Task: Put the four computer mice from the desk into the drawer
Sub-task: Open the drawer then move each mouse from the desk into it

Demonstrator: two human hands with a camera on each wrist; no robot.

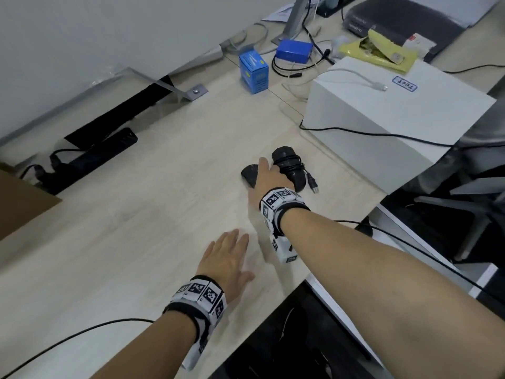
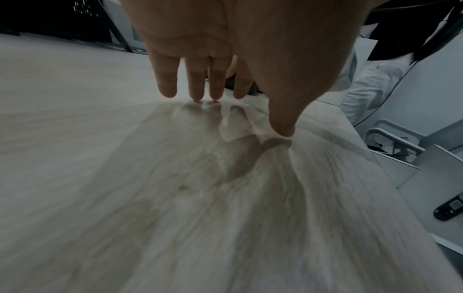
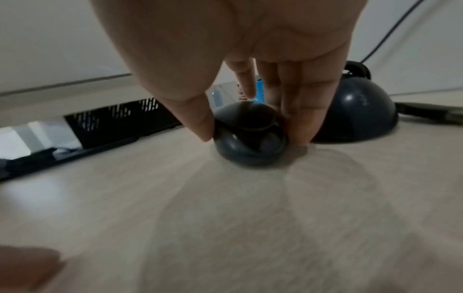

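Two black mice lie on the pale wooden desk (image 1: pixel 153 214) near its right edge. My right hand (image 1: pixel 266 177) pinches the smaller mouse (image 1: pixel 250 175) (image 3: pixel 250 138) between thumb (image 3: pixel 200 123) and fingers (image 3: pixel 303 119); it still sits on the desk. Just right of it is the larger mouse (image 1: pixel 289 166) (image 3: pixel 355 113), its cable wound round it and a USB plug (image 1: pixel 314 186) beside it. My left hand (image 1: pixel 228 258) (image 2: pixel 215 89) is flat over the desk with fingers spread, holding nothing. The open drawer (image 1: pixel 300 337) lies below the desk's front right edge, dark inside.
A white box (image 1: pixel 382 113) stands right behind the mice with cables over it. Two blue boxes (image 1: pixel 254 71) sit at the back. A black power strip (image 1: pixel 90 160) lies at the left. A dark remote-like item (image 2: pixel 448 210) lies on a surface right of the desk.
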